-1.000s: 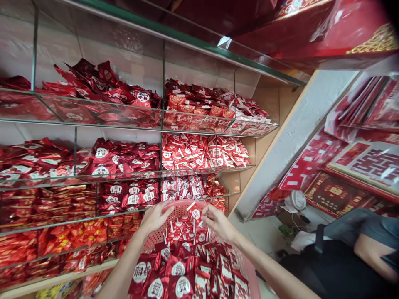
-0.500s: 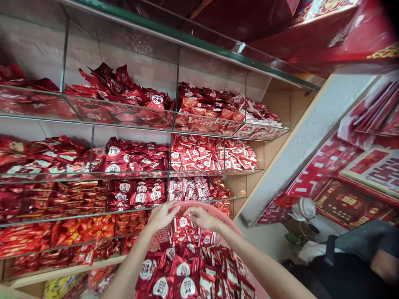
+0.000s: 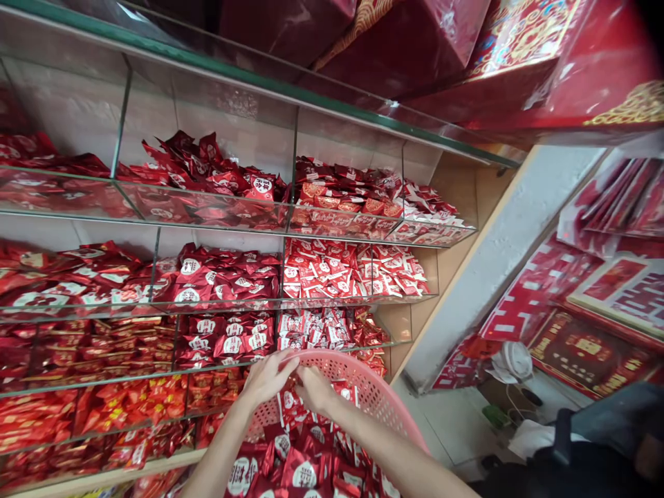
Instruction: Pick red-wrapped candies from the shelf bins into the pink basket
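A pink basket (image 3: 381, 395) sits at the bottom centre of the frame, its perforated wall curving round a heap of glossy packets. Dark red packets (image 3: 305, 473) with white labels fill the near part; smaller red-and-white packets (image 3: 293, 409) lie towards the far rim. Each packet looks light and smooth, with a crinkly wrapper that may slip — pinching a flat end or corner seems surer than squeezing the middle. The basket appears stiff but thin, best held by its rim.

The left hand (image 3: 267, 377) is at the far left of the rim, its thumb reaching towards the right hand (image 3: 314, 389), whose fingers curl in just beside it over the small packets. Whether either grip is closed on a packet, I cannot tell — the fingers hide it.

Beyond, glass-fronted shelves (image 3: 207, 69) hold more packets (image 3: 228, 274). Large red boxes (image 3: 404, 52) fill the upper right; below them a pale wall (image 3: 498, 266) slants down to the tiled floor (image 3: 440, 423).
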`<state>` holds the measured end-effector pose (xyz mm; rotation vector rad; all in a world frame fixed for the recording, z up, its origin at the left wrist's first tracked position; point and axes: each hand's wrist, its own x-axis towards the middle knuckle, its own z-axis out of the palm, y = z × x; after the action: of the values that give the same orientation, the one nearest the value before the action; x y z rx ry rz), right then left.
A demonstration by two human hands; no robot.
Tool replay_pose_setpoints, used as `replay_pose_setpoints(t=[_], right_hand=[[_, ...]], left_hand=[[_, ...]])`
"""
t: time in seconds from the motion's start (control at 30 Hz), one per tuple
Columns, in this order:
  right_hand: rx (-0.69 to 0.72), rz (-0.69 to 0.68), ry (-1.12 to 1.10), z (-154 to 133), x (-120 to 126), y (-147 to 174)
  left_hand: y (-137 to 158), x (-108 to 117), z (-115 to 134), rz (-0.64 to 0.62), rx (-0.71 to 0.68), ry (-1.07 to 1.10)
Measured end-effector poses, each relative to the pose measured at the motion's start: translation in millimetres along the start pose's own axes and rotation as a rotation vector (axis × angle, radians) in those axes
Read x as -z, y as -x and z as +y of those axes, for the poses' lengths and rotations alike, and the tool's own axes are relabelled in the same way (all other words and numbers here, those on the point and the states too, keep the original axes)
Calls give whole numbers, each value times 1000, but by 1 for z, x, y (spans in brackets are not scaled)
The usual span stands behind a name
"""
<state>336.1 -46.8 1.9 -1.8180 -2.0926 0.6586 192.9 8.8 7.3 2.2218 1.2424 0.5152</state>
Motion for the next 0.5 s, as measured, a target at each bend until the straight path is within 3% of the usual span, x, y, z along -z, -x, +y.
replay_pose_setpoints(t=[0.13,0.27,0.4,0.5], right_hand=[[110,113,35,-6,32,13],[265,321,79,-16,110,27],[125,641,151,-26,186,24],[-64,692,271,-29,211,9]], left_hand=[[0,2,3,1,-8,28],[-1,2,2,-2,23,36],[-1,1,0,-10,40,38],[0,2,2,-9,49,34]])
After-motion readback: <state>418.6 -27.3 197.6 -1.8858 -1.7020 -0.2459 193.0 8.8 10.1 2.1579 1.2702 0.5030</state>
